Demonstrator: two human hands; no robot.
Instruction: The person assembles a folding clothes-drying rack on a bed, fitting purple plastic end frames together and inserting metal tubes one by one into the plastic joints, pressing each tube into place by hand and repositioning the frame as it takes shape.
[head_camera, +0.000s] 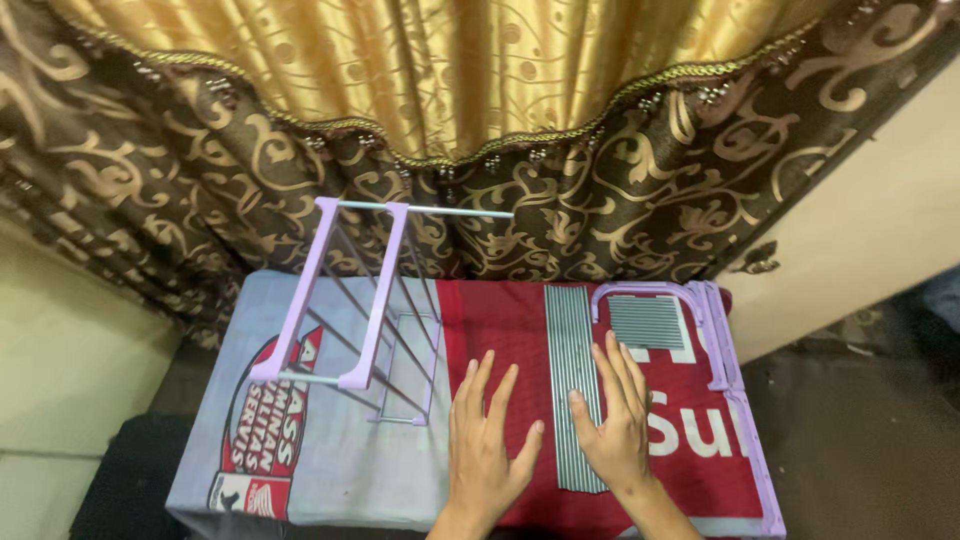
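I see both hands flat and splayed on the cloth-covered surface (330, 470), holding nothing: the right hand (615, 425) rests on a bundle of grey metal rods (572, 360), the left hand (485, 440) just left of it, a lilac rack frame (345, 300) farther left.

rack (350, 310) left of rods (572, 380)

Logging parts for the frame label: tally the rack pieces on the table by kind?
Partly assembled lilac frame with rods: 1
Lilac plastic frame pieces at right edge: at least 2, overlapping, exact count unclear
Bundles of grey metal rods: 2, the smaller one inside the lilac corner piece
Total: at least 5
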